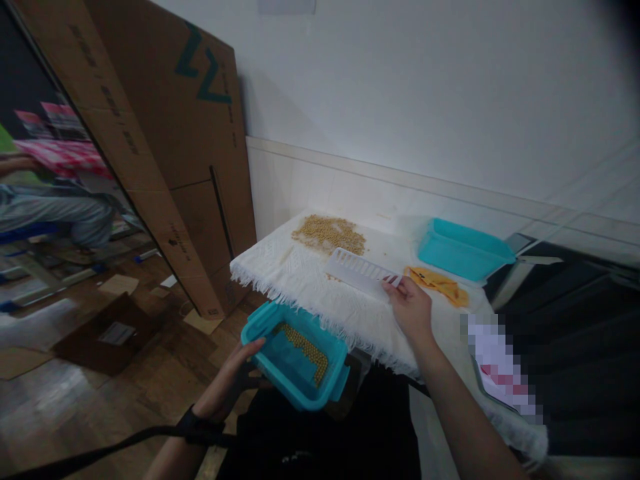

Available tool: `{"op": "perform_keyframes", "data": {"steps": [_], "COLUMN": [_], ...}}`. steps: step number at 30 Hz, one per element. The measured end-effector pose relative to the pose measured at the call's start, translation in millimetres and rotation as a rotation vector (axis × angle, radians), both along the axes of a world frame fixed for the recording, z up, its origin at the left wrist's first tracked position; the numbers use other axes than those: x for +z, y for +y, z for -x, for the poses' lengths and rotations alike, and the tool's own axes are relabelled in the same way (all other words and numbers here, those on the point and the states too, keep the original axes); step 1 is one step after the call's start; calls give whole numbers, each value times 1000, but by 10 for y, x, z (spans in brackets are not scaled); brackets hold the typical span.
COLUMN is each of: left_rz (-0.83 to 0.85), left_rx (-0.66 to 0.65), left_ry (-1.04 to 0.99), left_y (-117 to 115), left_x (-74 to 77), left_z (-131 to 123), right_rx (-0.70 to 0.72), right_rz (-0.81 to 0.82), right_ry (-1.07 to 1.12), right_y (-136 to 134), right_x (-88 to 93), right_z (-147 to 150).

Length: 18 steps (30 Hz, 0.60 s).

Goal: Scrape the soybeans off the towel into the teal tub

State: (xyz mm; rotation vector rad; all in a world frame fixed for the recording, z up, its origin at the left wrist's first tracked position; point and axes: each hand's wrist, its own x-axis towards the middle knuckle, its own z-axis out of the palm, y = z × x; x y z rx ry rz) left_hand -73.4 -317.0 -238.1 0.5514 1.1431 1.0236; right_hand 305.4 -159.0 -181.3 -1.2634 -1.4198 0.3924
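My left hand grips a teal plastic container by its left rim, with the thumb over the edge. The container is held just below the table's front edge, and a band of small yellowish beans lies along its inside. In my right hand is a flat white plastic piece with a row of slots, pinched at its right end and held low over the white cloth. Behind its far end, a loose patch of pale beans is spread on the cloth, with a few stray beans nearby.
A second teal container stands at the table's back right, with a crumpled yellow cloth before it. A tall cardboard box rises on the left. Flattened cardboard lies on the floor; beyond, a person's leg shows.
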Motion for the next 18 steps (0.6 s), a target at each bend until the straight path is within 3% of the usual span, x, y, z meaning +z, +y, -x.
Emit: {"op": "perform_keyframes", "data": {"steps": [8,18], "left_rz": [26,21], "left_rx": [34,70], "left_ry": [31,22], "left_y": [0,-25], "left_x": [121,103], "left_z": [-98,-108], "right_rx": [36,120], "right_rz": [28,48], "right_ry": [21,-22], "right_y": [53,291], "right_x": [54,276], "right_z": [-2,-90]}}
